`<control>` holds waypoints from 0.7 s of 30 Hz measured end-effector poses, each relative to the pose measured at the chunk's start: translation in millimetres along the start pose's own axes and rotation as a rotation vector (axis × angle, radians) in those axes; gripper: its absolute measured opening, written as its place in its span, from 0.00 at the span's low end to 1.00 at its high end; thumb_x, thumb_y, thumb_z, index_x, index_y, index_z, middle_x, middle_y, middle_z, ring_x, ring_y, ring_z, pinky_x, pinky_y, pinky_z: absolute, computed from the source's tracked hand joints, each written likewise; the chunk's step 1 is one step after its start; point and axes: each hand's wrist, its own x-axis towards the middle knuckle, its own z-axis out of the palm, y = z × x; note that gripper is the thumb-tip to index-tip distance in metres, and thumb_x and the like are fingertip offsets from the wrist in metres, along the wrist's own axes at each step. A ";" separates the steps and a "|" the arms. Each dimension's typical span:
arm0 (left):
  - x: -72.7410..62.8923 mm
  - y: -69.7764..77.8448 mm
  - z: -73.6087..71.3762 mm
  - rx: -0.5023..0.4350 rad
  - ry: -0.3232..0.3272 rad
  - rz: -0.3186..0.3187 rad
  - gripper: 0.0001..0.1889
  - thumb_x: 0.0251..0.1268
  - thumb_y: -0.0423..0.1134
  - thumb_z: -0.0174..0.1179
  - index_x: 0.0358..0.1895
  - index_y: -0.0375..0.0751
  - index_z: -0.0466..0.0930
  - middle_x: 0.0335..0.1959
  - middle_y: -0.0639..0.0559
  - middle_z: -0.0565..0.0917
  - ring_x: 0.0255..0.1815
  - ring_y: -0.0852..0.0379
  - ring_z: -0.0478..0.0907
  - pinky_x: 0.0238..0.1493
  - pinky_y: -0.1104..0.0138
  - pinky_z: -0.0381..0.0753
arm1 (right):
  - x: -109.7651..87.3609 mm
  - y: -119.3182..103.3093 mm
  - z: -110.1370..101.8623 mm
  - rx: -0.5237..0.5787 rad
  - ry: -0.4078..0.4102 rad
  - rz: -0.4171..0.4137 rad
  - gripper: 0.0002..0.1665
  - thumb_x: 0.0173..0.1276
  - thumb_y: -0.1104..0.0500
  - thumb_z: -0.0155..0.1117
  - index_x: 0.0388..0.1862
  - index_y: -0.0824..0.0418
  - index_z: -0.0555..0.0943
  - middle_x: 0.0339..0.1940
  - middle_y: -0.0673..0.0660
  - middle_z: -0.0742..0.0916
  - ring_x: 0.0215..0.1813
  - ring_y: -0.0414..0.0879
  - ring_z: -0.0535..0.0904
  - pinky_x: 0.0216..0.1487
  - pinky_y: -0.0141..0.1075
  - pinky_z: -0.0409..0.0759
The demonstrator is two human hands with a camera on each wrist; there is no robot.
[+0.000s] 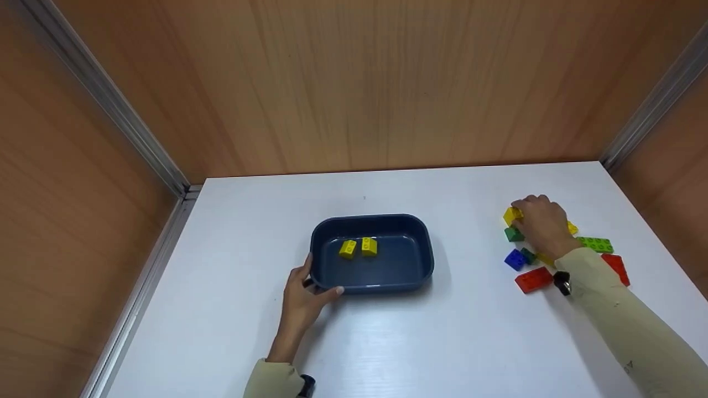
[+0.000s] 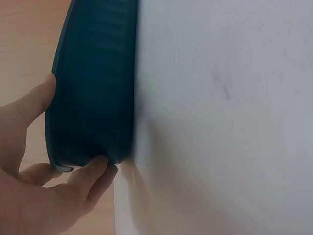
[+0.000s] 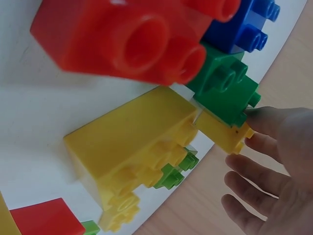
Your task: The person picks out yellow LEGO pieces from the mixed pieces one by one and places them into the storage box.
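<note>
My left hand (image 1: 301, 301) grips the near left corner of a dark blue rectangular dish (image 1: 359, 288). In the left wrist view, thumb and fingers are spread around the dish's wall (image 2: 93, 98). Two small yellow bricks (image 1: 348, 249) lie inside the dish. At the right, my right hand (image 1: 545, 224) reaches over a group of toy bricks, thumb and forefinger at a yellow brick (image 1: 512, 216). The right wrist view has that yellow brick (image 3: 220, 131) between thumb and forefinger, beside a green brick (image 3: 227, 93); the other fingers touch nothing there.
Around the right hand lie a blue brick (image 1: 515, 260), red bricks (image 1: 534, 280), a light green brick (image 1: 595, 245) and more yellow ones, partly hidden by the hand. Wooden panels (image 1: 387, 88) enclose the white table (image 1: 232, 237) at the back and sides.
</note>
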 end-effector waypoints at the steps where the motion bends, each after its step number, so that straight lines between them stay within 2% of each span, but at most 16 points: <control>1: 0.1 0.0 0.1 0.002 0.000 0.002 0.55 0.56 0.36 0.81 0.84 0.38 0.56 0.69 0.33 0.72 0.71 0.33 0.74 0.70 0.48 0.79 | 0.1 0.6 0.1 0.000 -0.002 -0.003 0.27 0.71 0.64 0.73 0.66 0.72 0.79 0.56 0.75 0.84 0.55 0.71 0.79 0.60 0.67 0.81; 14: -1.0 -0.1 0.3 0.002 0.001 -0.011 0.55 0.56 0.37 0.81 0.85 0.39 0.56 0.70 0.34 0.72 0.71 0.33 0.74 0.70 0.49 0.79 | 0.5 2.3 -2.5 0.032 -0.025 0.013 0.26 0.73 0.62 0.71 0.66 0.70 0.80 0.55 0.74 0.85 0.53 0.71 0.79 0.61 0.68 0.80; 21: -0.7 -0.3 -1.5 -0.003 0.001 -0.010 0.55 0.55 0.36 0.81 0.85 0.40 0.57 0.71 0.32 0.71 0.72 0.32 0.74 0.70 0.49 0.79 | 0.0 -6.9 -6.8 0.050 -0.004 0.016 0.28 0.70 0.62 0.74 0.66 0.70 0.80 0.56 0.73 0.85 0.55 0.70 0.79 0.61 0.67 0.81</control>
